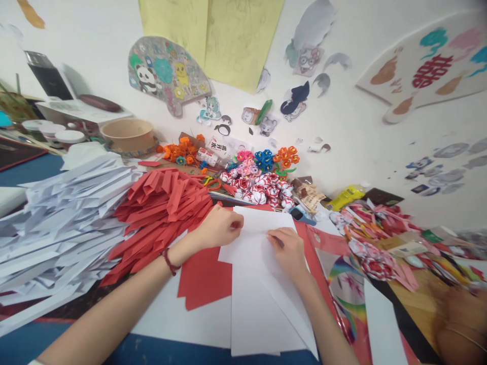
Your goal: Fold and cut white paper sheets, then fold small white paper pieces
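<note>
White paper sheets point(258, 304) lie stacked and slightly fanned in front of me, over red paper point(207, 276). My left hand point(222, 226), with a dark red bracelet at the wrist, is curled closed at the upper left edge of the sheets; what its fingers hold, if anything, is hidden. Over the right part of the paper, my right hand point(287, 251) is closed, fingertips pointing left. A small dark thing shows by its fingers, too small to name. To the left lie a heap of folded red paper strips point(163, 218) and a larger heap of white strips point(72, 228).
Paper flowers point(262, 185), scissors point(212, 182) and a smartwatch point(302, 216) lie behind the sheets. A round tan bowl point(127, 136) and lidded jars point(70, 137) stand back left. At right are ribbons point(380, 218) and another person's blurred hand point(462, 314).
</note>
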`<state>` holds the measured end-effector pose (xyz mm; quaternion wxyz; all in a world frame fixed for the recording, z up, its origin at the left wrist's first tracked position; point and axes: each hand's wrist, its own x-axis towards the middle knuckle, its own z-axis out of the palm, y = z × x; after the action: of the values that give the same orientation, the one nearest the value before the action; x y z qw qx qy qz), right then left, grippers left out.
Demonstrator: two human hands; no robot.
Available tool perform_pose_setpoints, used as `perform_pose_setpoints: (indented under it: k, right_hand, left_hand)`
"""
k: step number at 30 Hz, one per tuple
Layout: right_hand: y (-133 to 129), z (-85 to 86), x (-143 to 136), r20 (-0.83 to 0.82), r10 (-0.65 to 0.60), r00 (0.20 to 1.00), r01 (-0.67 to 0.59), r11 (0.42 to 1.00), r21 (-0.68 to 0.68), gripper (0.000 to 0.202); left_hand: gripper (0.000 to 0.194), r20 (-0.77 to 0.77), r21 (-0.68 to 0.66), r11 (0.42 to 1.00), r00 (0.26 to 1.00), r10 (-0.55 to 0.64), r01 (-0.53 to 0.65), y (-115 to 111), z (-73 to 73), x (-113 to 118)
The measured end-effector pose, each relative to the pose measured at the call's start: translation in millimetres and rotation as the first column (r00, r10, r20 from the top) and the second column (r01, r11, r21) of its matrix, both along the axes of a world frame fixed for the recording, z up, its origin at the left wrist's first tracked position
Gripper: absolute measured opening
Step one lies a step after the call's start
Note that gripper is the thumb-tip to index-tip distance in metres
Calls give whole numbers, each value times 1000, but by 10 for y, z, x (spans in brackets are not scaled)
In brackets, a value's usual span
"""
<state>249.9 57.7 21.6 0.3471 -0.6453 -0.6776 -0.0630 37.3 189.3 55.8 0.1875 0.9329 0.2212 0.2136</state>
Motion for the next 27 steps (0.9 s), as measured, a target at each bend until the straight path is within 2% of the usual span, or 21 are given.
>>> perform_pose_setpoints:
  k: [9, 20, 27]
  right_hand:
    - [6, -60, 222, 11, -71, 997, 72, 997, -12, 13]
    - [17, -87, 192, 40, -97, 995, 99, 994, -52, 19]
    - [5, -61, 162, 19, -112, 993, 114, 990, -81, 20]
  left_hand:
    - [14, 43, -32, 999, 999, 28, -27, 103, 39, -66]
    - [15, 10, 96, 993, 998, 63, -64, 105, 79, -75]
    - [14, 44, 97, 992, 996, 75, -79, 137, 94, -103]
